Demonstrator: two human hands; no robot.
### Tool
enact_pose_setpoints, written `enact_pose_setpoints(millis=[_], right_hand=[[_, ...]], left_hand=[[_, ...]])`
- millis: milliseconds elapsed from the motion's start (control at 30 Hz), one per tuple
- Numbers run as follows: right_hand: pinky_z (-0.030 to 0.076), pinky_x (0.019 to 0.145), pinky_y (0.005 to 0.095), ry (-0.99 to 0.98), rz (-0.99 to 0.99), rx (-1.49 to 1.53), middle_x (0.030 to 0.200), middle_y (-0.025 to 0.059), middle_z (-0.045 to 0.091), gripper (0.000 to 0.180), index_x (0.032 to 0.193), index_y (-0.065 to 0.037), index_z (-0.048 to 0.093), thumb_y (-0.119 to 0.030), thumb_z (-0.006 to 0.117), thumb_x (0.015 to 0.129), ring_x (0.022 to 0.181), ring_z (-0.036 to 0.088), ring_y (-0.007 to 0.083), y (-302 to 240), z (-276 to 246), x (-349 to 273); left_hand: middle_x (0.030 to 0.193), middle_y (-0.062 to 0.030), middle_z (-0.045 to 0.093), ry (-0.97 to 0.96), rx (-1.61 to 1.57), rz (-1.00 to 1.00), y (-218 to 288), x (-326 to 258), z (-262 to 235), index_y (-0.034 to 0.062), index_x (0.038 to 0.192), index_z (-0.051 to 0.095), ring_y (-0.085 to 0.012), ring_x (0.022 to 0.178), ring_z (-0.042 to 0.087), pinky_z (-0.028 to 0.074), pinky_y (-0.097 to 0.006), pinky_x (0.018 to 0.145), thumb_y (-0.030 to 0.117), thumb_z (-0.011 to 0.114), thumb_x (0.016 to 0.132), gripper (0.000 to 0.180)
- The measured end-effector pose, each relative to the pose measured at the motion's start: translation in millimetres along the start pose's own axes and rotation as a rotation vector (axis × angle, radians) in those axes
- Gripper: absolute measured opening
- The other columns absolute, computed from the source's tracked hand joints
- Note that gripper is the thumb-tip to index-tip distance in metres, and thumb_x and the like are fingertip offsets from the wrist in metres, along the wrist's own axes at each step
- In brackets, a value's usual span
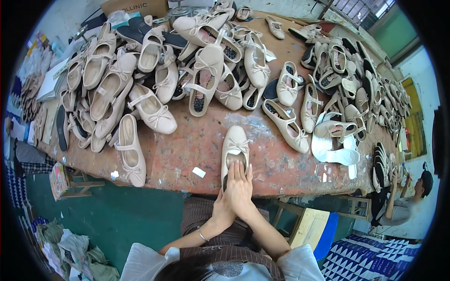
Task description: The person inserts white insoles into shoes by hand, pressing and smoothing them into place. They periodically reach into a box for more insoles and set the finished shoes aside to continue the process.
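A beige flat shoe with a bow (235, 149) lies at the near edge of the worn reddish-brown worktop (187, 150), toe pointing far, heel toward the person. Both hands press together over its heel opening, right hand (240, 187) on top, left hand (223, 208) beneath, fingers flat.

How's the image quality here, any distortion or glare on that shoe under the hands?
Head view: strong fisheye, so the table edge bows and the corners go black; even daylight, soft shadows; no glare on the beige shoe under the right hand and left hand; the rim is slightly soft.
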State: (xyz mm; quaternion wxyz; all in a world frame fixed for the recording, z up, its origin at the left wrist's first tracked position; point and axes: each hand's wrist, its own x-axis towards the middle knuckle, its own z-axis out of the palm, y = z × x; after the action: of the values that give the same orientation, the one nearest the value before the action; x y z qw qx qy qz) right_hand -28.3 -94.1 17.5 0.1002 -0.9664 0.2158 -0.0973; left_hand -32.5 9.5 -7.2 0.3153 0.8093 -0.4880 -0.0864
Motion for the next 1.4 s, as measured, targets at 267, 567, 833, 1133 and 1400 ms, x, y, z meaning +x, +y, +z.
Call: enact_pose_setpoints(millis=[267,567,833,1133,1400], right_hand=[[0.013,0.117,0.0598,0.21,-0.037,-0.132,0.11,0.0182,0.06,0.037,0.118,0.004,0.057,-0.008,0.05,0.084,0.113,0.057,0.0327,12,16,40],[0.004,0.12,0.0582,-0.345,-0.024,-0.16,0.104,0.019,0.067,0.034,0.112,0.002,0.065,-0.014,0.051,0.085,0.106,0.064,0.0271,24,1,75],[0.007,0.116,0.0664,-0.193,-0.196,0.069,0.104,0.0242,0.068,0.03,0.106,0.009,0.062,-0.009,0.051,0.084,0.098,0.067,0.0285,39,-6,78],[0.039,0.107,0.0452,0.32,0.596,-0.103,0.119,0.0215,0.062,0.048,0.11,-0.004,0.069,0.009,0.062,0.065,0.12,0.052,0.0399,290,-134,-51],[0.026,0.115,0.0549,0.228,0.35,-0.297,0.144,0.0098,0.053,0.046,0.113,-0.02,0.071,0.001,0.061,0.073,0.139,0.041,0.032,385,-108,-68]], left_hand=[[0.122,-0.0247,0.059,-0.126,0.04,0.007,-1,8,-12,-0.0061,0.117,0.062,-0.0386,0.126,0.05,0.038,-0.053,0.107,0.007,0.057,0.08,0.039],[0.108,-0.0236,0.062,-0.018,0.135,0.103,9,21,-18,-0.0081,0.107,0.064,-0.0414,0.113,0.055,0.048,-0.048,0.095,0.0,0.059,0.078,0.031],[0.119,-0.0228,0.06,0.146,0.096,0.044,12,44,-17,-0.0049,0.114,0.062,-0.0411,0.11,0.057,0.045,-0.048,0.094,0.014,0.074,0.079,0.042],[0.108,-0.0111,0.066,0.629,0.168,-0.287,-140,89,-259,-0.0023,0.121,0.063,-0.0197,0.096,0.062,0.05,-0.035,0.087,0.014,0.061,0.093,0.032],[0.121,-0.025,0.063,0.497,0.477,-0.057,-180,291,-324,-0.0021,0.127,0.057,-0.0368,0.115,0.059,0.046,-0.044,0.098,0.041,0.056,0.091,0.056]])
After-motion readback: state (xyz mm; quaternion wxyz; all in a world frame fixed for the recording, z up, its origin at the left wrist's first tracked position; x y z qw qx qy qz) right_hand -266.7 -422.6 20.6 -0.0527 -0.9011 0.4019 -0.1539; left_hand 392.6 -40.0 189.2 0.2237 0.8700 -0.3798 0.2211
